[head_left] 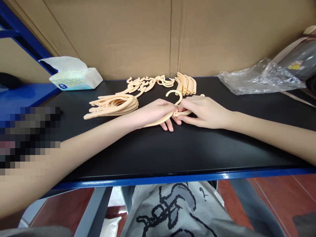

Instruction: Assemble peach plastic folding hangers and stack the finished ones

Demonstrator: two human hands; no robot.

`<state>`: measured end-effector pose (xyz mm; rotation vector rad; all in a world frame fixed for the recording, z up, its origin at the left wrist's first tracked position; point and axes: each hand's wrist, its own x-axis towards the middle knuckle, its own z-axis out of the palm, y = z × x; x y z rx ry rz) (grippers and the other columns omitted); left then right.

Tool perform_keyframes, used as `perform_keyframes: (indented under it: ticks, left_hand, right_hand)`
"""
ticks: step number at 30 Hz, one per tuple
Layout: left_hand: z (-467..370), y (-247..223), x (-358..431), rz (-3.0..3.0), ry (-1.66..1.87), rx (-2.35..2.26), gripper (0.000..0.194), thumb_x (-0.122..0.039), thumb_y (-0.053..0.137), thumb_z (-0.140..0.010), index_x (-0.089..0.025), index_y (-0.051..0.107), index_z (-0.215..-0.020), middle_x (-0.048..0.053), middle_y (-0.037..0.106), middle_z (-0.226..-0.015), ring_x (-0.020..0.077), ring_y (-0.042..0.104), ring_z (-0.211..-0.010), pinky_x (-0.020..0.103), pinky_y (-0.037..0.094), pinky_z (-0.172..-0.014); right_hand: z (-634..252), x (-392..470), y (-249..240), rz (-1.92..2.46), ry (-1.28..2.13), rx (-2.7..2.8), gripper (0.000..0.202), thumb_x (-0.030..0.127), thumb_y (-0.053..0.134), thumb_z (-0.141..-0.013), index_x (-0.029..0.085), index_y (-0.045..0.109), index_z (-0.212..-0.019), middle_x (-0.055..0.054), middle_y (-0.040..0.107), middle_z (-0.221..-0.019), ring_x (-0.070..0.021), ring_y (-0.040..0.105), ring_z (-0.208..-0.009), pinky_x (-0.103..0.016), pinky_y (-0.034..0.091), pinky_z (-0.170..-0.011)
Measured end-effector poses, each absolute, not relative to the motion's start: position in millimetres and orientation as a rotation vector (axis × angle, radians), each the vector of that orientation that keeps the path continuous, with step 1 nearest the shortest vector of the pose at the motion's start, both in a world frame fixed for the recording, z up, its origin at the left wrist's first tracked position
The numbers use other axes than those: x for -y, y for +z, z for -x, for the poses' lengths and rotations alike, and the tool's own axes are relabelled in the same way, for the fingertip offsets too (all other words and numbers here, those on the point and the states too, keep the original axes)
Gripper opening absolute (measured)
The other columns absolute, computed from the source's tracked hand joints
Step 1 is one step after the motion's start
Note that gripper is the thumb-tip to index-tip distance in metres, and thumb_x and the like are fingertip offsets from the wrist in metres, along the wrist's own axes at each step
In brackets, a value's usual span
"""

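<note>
A cream plastic clothes hanger (160,121) lies between my hands above the black tabletop, its curved hook (181,96) pointing up and away from me. My left hand (160,110) is closed around the hanger's left arm, near the joint below the hook. Pinched on the right-hand part, at the same joint, is my right hand (204,110); its palm hides most of that arm. Left of my left hand is a stack of cream hanger arms (113,103). Loose hooks (148,82) lie in a pile behind the hands, beside a second bundle of hanger arms (186,84).
A tissue pack (79,79) sits at the back left. At the back right a crumpled clear plastic bag (259,79) lies by a dark grey bag (298,59). A cardboard wall (123,39) closes off the back. The blue table edge (158,181) runs along the front.
</note>
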<state>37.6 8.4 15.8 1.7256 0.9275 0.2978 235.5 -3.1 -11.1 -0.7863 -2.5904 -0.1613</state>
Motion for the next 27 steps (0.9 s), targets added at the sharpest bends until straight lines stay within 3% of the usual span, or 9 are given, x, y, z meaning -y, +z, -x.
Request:
perform_keyframes:
  ticks: [27]
  left_hand:
    - [-37.0, 13.3, -10.0, -1.733, 0.319, -0.902, 0.026, -0.022, 0.04, -0.089, -0.011, 0.064, -0.086, 0.005, 0.07, -0.083, 0.0111, 0.064, -0.053, 0.018, 0.05, -0.048]
  right_hand:
    - [-235.8, 2.2, -11.7, 0.786, -0.159, 2.584, 0.024, 0.041, 0.045, -0.093, 0.019, 0.053, -0.088, -0.003, 0.065, -0.082, -0.017, 0.059, -0.076, -0.026, 0.039, -0.065]
